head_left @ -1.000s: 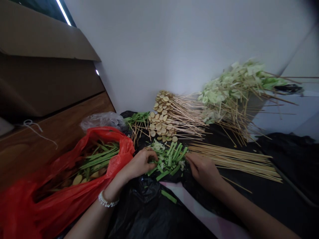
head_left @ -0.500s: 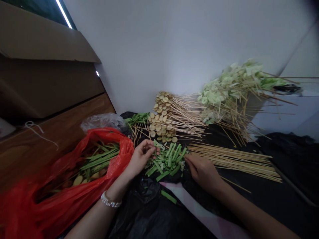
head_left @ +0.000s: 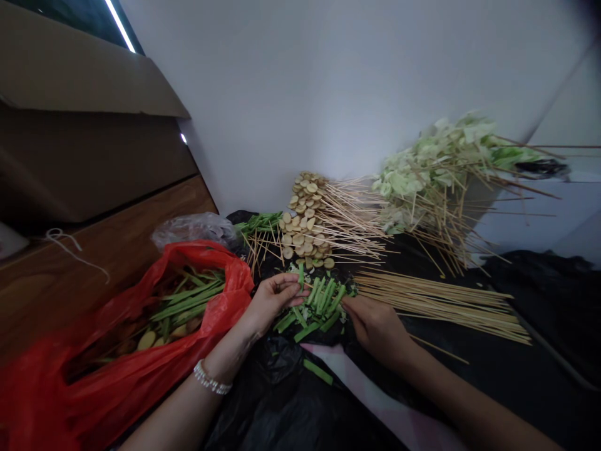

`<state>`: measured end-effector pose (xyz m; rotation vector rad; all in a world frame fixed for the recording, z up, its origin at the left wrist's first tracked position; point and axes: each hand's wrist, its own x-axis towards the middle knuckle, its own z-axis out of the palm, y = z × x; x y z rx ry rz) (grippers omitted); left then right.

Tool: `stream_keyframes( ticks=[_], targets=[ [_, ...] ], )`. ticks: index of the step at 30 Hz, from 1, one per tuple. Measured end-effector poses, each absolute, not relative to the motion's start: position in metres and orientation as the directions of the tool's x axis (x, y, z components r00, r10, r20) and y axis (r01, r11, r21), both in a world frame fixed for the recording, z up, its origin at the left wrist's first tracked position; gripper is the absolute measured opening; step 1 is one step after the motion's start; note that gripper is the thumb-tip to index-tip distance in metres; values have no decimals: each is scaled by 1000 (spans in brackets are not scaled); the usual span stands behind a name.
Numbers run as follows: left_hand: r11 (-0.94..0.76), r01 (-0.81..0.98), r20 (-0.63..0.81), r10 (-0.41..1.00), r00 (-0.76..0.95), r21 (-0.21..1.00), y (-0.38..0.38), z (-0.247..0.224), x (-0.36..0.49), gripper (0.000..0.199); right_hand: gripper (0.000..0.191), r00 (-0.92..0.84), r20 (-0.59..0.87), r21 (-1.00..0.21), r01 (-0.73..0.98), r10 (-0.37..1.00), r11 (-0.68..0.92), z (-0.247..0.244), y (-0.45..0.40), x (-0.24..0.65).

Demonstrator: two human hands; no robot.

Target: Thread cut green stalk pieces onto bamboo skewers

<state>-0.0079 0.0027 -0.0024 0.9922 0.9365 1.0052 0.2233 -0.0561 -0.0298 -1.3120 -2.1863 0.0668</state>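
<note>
My left hand [head_left: 277,300] pinches a short piece of green vegetable stalk [head_left: 301,274] upright between thumb and fingers. My right hand [head_left: 378,329] is closed on a thin bamboo skewer [head_left: 439,349], whose rear end sticks out behind the wrist. Its front part points toward the left fingers; whether it pierces the stalk I cannot tell. Between and below both hands lies a pile of cut green stalk pieces [head_left: 323,297], mixed with pale scraps, on black plastic [head_left: 282,401]. One loose stalk piece [head_left: 318,371] lies nearer to me.
Bare skewers [head_left: 441,304] lie at right. Behind are skewered potato slices [head_left: 305,232], skewered green stalks [head_left: 263,222] and skewered cabbage leaves [head_left: 422,163] against the wall [head_left: 282,94]. A red plastic bag [head_left: 239,269] holding vegetables stands left, near a cardboard box [head_left: 94,163].
My left hand has shifted slightly right and down, and a stalk piece now stands upright in its fingers. My right hand has moved a little left with the skewer.
</note>
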Motion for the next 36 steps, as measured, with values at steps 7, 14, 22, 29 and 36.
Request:
stream_keyframes(
  ticks=[7, 14, 22, 29, 36],
  targets=[
    [196, -223, -136, 957, 256, 955, 1, -2, -7, 41, 25, -342, 462, -321, 796, 818, 514, -30, -56, 224],
    [228, -267, -179, 964, 197, 936, 3, 0, -7, 39, 25, -339, 429, -318, 811, 837, 491, -26, -58, 222],
    [336, -321, -269, 934, 236, 885, 5, 1, -9, 37, 25, -343, 423, -335, 801, 839, 496, -26, -60, 222],
    [386, -351, -302, 914, 271, 853, 3, -1, -8, 32, 25, -350, 454, -313, 798, 819, 515, -25, -63, 219],
    [417, -341, -320, 897, 305, 843, 1, 0, -7, 28, 27, -386, 516, -191, 818, 765, 542, -25, -65, 218]
  ],
)
